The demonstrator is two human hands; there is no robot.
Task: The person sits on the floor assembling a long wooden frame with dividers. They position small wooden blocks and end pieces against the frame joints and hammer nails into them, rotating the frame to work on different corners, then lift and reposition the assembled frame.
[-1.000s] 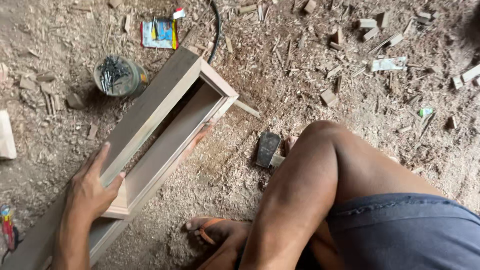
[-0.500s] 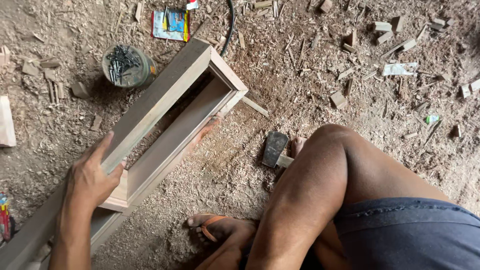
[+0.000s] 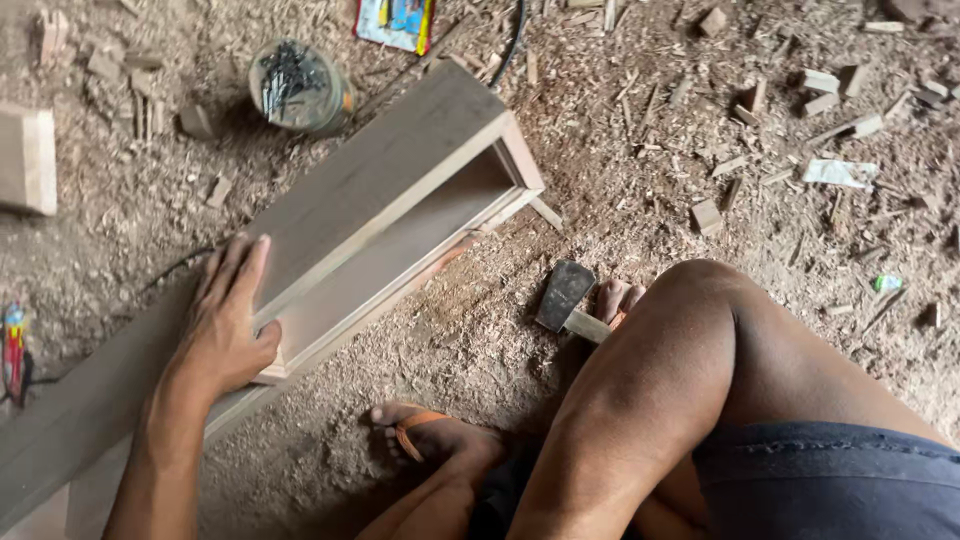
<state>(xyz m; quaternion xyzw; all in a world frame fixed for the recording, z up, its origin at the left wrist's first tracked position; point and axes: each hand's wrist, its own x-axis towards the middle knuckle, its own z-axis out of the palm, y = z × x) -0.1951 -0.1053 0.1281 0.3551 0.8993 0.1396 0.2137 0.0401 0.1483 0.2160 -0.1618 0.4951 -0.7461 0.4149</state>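
Observation:
My left hand (image 3: pixel 225 325) lies flat on the top board of a long open wooden box frame (image 3: pixel 385 190), with the thumb hooked over its inner edge near a cross piece. The frame lies slantwise on the sawdust floor, its open end pointing to the upper right. My right hand is hidden. A hammer (image 3: pixel 563 297) with a dark head lies on the ground by my raised knee (image 3: pixel 690 330), its handle running under the leg next to some toes. My other foot in an orange sandal (image 3: pixel 430 440) rests below the frame.
A clear tub of dark nails (image 3: pixel 298 85) stands beyond the frame. A colourful packet (image 3: pixel 397 20) and a black cable (image 3: pixel 512 40) lie at the top. A wood block (image 3: pixel 27 160) sits at the left. Offcuts (image 3: pixel 820 90) and shavings litter the right side.
My left hand has slid a little up the frame and now lies flatter on its top board. The view has shifted, so the frame sits lower and further right.

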